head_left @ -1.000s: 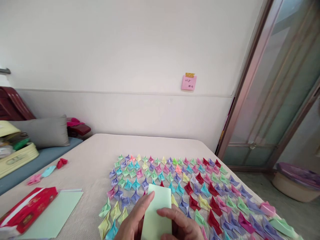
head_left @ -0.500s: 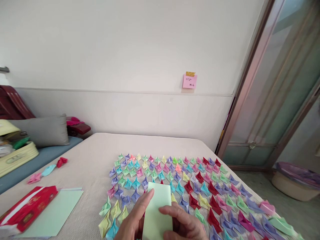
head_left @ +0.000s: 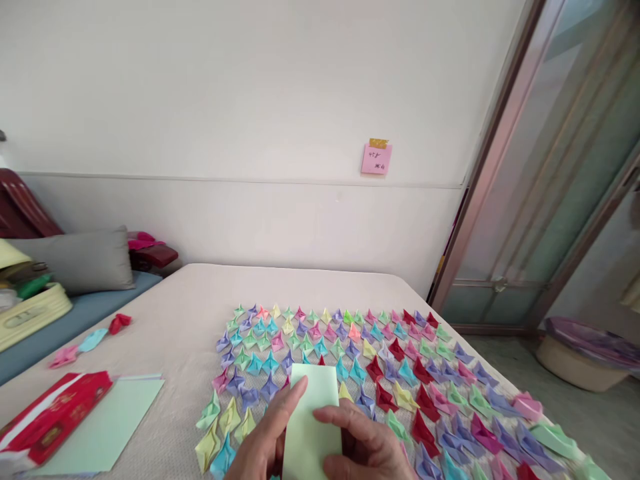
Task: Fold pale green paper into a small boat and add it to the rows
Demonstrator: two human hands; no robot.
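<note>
While pinched between left hand [head_left: 260, 447] and right hand [head_left: 367, 447], green sheet [head_left: 313, 417] at bottom edge, only partly folded (a plain rectangle so far); beyond, rows of finished paper boats [head_left: 360, 360] across bed [head_left: 190, 313]; spare paper [head_left: 107, 427] left.

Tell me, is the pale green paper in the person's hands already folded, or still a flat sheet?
Folded, it seems: the pale green paper is a narrow upright rectangle, pinched between the left hand and right hand. How many layers, cannot tell.
</note>
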